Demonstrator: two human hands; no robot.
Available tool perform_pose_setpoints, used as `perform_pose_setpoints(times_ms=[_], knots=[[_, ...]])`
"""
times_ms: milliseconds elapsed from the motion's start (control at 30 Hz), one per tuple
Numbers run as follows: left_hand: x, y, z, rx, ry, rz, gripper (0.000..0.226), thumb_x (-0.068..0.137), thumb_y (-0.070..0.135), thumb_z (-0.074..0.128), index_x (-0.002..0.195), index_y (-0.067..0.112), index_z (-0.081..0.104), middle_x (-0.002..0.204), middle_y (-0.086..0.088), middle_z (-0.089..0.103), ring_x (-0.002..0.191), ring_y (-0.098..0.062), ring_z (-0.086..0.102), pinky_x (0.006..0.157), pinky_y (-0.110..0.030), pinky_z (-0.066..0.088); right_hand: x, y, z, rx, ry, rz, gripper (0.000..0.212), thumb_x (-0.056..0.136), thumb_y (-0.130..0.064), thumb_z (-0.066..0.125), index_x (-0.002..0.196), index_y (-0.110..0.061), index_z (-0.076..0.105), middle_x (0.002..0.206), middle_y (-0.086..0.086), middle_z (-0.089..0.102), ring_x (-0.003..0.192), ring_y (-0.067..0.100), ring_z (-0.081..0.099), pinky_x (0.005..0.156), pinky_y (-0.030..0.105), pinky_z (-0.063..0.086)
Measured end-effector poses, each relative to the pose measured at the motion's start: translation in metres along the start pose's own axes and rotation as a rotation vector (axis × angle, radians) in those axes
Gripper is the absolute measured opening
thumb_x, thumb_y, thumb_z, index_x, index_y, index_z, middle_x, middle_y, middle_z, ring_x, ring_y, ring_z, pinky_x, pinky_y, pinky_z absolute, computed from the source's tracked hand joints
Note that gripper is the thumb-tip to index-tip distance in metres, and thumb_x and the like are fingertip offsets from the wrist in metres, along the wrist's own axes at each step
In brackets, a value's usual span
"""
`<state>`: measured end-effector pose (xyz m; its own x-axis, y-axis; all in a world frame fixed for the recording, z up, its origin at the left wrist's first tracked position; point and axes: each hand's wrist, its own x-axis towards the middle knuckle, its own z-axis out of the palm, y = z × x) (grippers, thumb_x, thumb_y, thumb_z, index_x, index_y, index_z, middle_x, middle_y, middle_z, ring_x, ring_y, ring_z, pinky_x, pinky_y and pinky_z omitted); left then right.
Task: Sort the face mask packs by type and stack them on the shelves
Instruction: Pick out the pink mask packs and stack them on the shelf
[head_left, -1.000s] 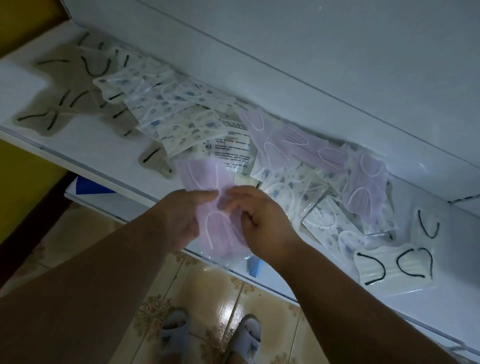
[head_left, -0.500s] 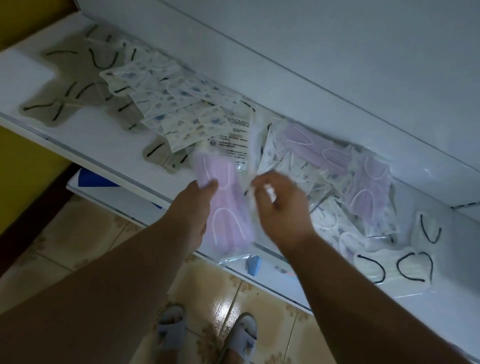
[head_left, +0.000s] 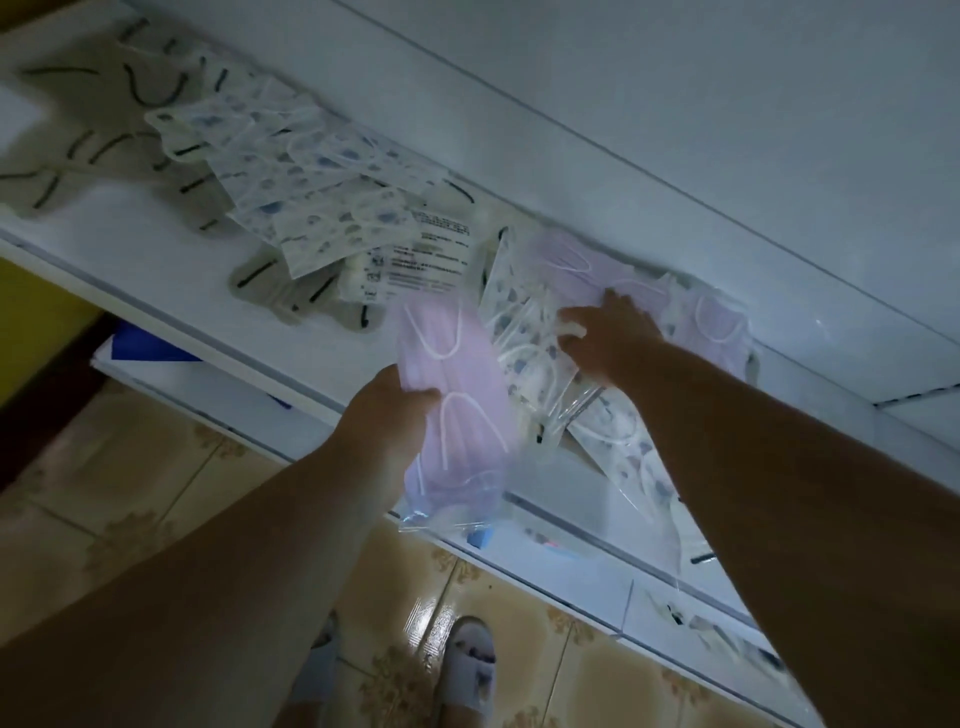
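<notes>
My left hand (head_left: 387, 415) grips a clear pack of pink masks (head_left: 457, 415) at its left edge, holding it over the front edge of the white shelf (head_left: 130, 260). My right hand (head_left: 605, 338) reaches into the heap on the shelf, its fingers spread over patterned white packs (head_left: 524, 322) and touching a second pink pack (head_left: 571, 265). Another pink pack (head_left: 719, 332) lies just right of that hand. Further left lie several blue-patterned packs (head_left: 311, 197) and grey packs with black ear loops (head_left: 98, 104).
A pack turned label-side up (head_left: 421, 260) lies in the middle of the shelf. A lower shelf (head_left: 228, 389) holds a blue item (head_left: 150, 348). Beneath is tiled floor (head_left: 130, 493) with my slippered feet (head_left: 470, 670). The shelf's white back wall (head_left: 675, 104) rises behind the packs.
My right hand has let go of the pink pack and moved up and right into the heap. My left hand keeps the pink pack, now shifted slightly right.
</notes>
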<state>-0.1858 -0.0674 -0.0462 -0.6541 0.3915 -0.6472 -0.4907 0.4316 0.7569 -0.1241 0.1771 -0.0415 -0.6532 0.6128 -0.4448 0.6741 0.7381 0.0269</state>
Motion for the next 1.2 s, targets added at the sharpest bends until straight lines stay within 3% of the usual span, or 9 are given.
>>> perform_pose_setpoints(times_ms=[100, 200, 300, 433, 600, 733, 933, 1067, 1200], knots=[[-0.004, -0.005, 0.01, -0.036, 0.039, -0.004, 0.028, 0.087, 0.021, 0.071, 0.111, 0.014, 0.061, 0.106, -0.013, 0.066, 0.096, -0.033, 0.062, 0.092, -0.043, 0.051, 0.002, 0.002, 0.002, -0.06, 0.037, 0.002, 0.045, 0.099, -0.026, 0.05, 0.143, -0.024, 0.048, 0.147, 0.007, 0.05, 0.134, 0.029, 0.046, 0.116, 0.043, 0.03], [-0.012, -0.007, 0.018, -0.032, 0.115, 0.015, 0.028, 0.091, 0.02, 0.068, 0.117, 0.009, 0.062, 0.105, -0.014, 0.065, 0.094, -0.031, 0.061, 0.091, -0.04, 0.049, -0.029, -0.002, -0.002, 0.175, 0.339, -0.001, 0.037, 0.101, -0.022, 0.044, 0.135, -0.014, 0.058, 0.137, 0.011, 0.059, 0.128, 0.031, 0.052, 0.11, 0.038, 0.034], [-0.026, -0.002, 0.027, -0.13, 0.096, 0.014, 0.023, 0.099, 0.033, 0.059, 0.113, 0.015, 0.057, 0.1, -0.004, 0.065, 0.089, -0.021, 0.063, 0.08, -0.032, 0.052, -0.086, -0.014, 0.004, 0.508, 0.599, -0.277, 0.028, 0.097, -0.017, 0.049, 0.115, -0.01, 0.07, 0.115, 0.01, 0.07, 0.107, 0.025, 0.063, 0.095, 0.032, 0.044], [-0.042, -0.001, 0.046, -0.468, -0.108, -0.026, 0.055, 0.087, 0.051, 0.071, 0.128, 0.017, 0.06, 0.116, -0.008, 0.072, 0.104, -0.027, 0.071, 0.095, -0.046, 0.054, -0.148, -0.02, 0.027, 0.639, 0.204, -0.62, 0.028, 0.099, -0.026, 0.042, 0.122, -0.019, 0.056, 0.109, 0.0, 0.068, 0.095, 0.013, 0.065, 0.085, 0.026, 0.051], [-0.04, -0.017, 0.065, -0.099, 0.187, 0.045, 0.026, 0.091, 0.017, 0.07, 0.115, 0.014, 0.061, 0.109, -0.009, 0.067, 0.098, -0.029, 0.065, 0.093, -0.042, 0.052, -0.131, 0.027, 0.036, 0.579, 0.55, -0.298, 0.037, 0.093, -0.02, 0.042, 0.125, -0.017, 0.061, 0.14, 0.013, 0.053, 0.13, 0.029, 0.048, 0.108, 0.035, 0.037], [-0.043, -0.025, 0.075, 0.01, 0.157, 0.046, 0.029, 0.091, 0.019, 0.071, 0.117, 0.01, 0.063, 0.109, -0.012, 0.067, 0.095, -0.027, 0.06, 0.081, -0.03, 0.041, -0.098, 0.07, 0.037, 0.264, 0.102, 0.223, 0.057, 0.102, -0.054, 0.037, 0.153, -0.052, 0.013, 0.164, 0.019, -0.015, 0.152, 0.039, -0.01, 0.123, 0.049, 0.005], [-0.058, -0.025, 0.092, 0.106, 0.093, 0.061, 0.027, 0.092, 0.019, 0.069, 0.119, 0.015, 0.062, 0.108, -0.009, 0.065, 0.102, -0.027, 0.061, 0.086, -0.031, 0.042, -0.093, 0.093, 0.054, 0.379, 0.204, 0.292, 0.045, 0.103, -0.03, 0.036, 0.148, -0.029, 0.035, 0.15, 0.012, 0.038, 0.132, 0.035, 0.044, 0.109, 0.044, 0.036], [-0.067, -0.028, 0.111, 0.004, 0.091, 0.046, 0.033, 0.095, 0.028, 0.066, 0.125, 0.013, 0.06, 0.116, -0.009, 0.067, 0.108, -0.029, 0.063, 0.1, -0.042, 0.049, -0.138, 0.088, 0.058, 0.565, 0.506, 0.015, 0.037, 0.103, -0.026, 0.043, 0.138, -0.019, 0.052, 0.141, 0.01, 0.05, 0.124, 0.03, 0.051, 0.105, 0.041, 0.042], [-0.078, -0.026, 0.139, -0.436, -0.147, -0.065, 0.082, 0.068, 0.067, 0.074, 0.129, 0.014, 0.061, 0.12, -0.008, 0.072, 0.11, -0.028, 0.069, 0.099, -0.046, 0.052, -0.188, 0.084, 0.073, 0.554, 0.378, -0.548, 0.03, 0.101, -0.029, 0.042, 0.117, -0.013, 0.062, 0.125, 0.009, 0.062, 0.118, 0.025, 0.056, 0.103, 0.04, 0.046]])
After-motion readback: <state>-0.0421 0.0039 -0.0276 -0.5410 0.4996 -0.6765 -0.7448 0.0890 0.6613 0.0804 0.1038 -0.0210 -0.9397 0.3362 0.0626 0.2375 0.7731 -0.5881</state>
